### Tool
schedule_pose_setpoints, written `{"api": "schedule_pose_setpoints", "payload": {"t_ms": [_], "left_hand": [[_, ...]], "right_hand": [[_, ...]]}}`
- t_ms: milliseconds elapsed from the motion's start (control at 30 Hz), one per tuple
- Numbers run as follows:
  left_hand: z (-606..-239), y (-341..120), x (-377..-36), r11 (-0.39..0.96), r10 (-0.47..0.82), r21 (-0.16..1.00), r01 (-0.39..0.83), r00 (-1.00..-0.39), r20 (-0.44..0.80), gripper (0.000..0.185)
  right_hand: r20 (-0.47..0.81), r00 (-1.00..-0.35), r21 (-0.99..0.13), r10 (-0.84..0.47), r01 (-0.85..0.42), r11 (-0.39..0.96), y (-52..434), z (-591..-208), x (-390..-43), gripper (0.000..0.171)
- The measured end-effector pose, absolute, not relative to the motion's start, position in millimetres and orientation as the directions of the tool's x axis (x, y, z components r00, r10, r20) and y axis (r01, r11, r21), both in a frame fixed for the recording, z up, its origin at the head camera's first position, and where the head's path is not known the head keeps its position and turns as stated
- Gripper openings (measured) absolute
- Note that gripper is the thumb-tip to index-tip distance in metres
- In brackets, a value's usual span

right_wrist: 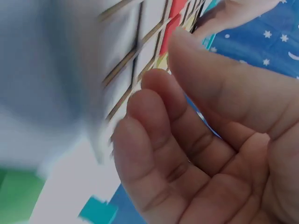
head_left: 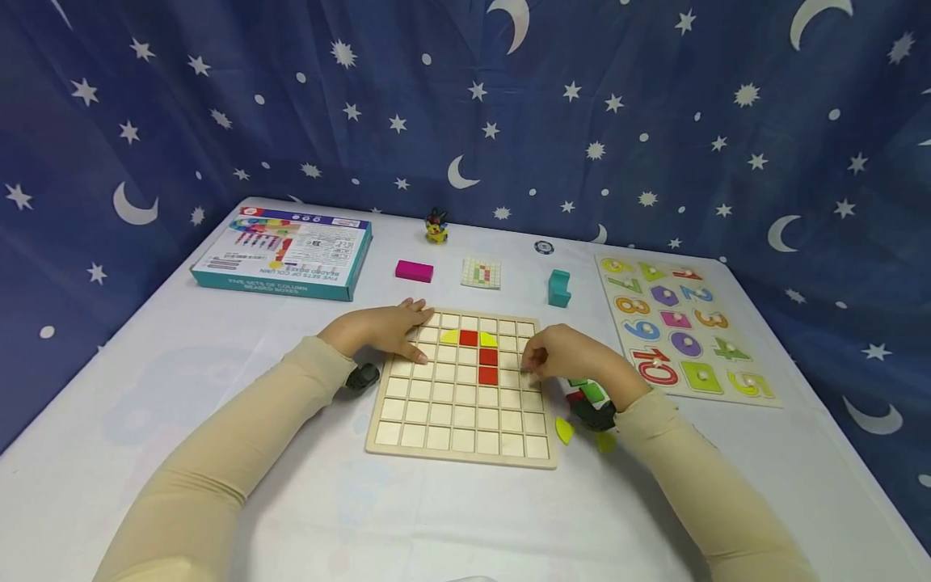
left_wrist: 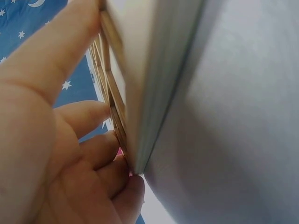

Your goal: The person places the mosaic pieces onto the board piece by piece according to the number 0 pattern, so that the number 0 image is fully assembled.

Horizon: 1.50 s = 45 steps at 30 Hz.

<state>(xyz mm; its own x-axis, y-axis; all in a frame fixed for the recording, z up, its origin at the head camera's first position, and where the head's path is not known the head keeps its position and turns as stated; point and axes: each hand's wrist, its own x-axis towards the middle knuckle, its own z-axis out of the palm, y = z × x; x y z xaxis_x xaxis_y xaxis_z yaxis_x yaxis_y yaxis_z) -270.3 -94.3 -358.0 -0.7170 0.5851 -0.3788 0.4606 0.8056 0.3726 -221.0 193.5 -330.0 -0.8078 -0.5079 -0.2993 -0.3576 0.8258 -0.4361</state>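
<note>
A wooden grid board (head_left: 427,457) lies on the table. Near its far side are a yellow quarter-round piece (head_left: 450,336), a red square (head_left: 469,338) and another yellow piece (head_left: 488,339); two more red squares (head_left: 488,366) run toward me below. My left hand (head_left: 381,330) rests on the board's upper left edge, thumb and fingers spread. Over the board's right side is my right hand (head_left: 562,356), its fingers bent; in the right wrist view the thumb (right_wrist: 205,70) hides the index fingertip, so whether it pinches a piece is unclear.
Green pieces (head_left: 592,393) and yellow pieces (head_left: 564,430) lie under the right wrist. Beyond the board are a magenta block (head_left: 414,271), a pattern card (head_left: 481,273), a teal block (head_left: 558,288) and a small figure (head_left: 436,227). A box (head_left: 284,252) lies left, a number puzzle (head_left: 684,331) right.
</note>
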Motion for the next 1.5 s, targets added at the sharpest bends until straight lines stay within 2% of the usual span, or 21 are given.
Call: {"api": "schedule_pose_setpoints", "payload": {"t_ms": [333,533,900,1133,1500], "left_hand": [[-357,-97,-270,0.808,0.582,0.374,0.455,-0.717,-0.385,0.092],[-358,-97,-269,0.804,0.587,0.378,0.459,-0.714,-0.381,0.092],[-361,-96,-270,0.802,0.589,0.38,0.46,-0.716,-0.375,0.092],[-362,-96,-271,0.803,0.588,0.38,0.46,-0.716,-0.375,0.093],[-360,-96,-271,0.802,0.589,0.382,0.46,-0.716,-0.374,0.093]], "right_hand": [[-0.371,-0.809,-0.43,-0.456,-0.285,0.857,231,-335,-207,0.013],[-0.356,-0.804,-0.438,-0.476,-0.306,0.845,242,-343,-199,0.018],[-0.353,-0.835,-0.43,-0.422,-0.255,0.866,239,-347,-195,0.02],[-0.336,-0.847,-0.432,-0.412,-0.25,0.867,237,-345,-196,0.016],[-0.258,-0.835,-0.458,-0.487,-0.338,0.822,224,-332,-204,0.017]]}}
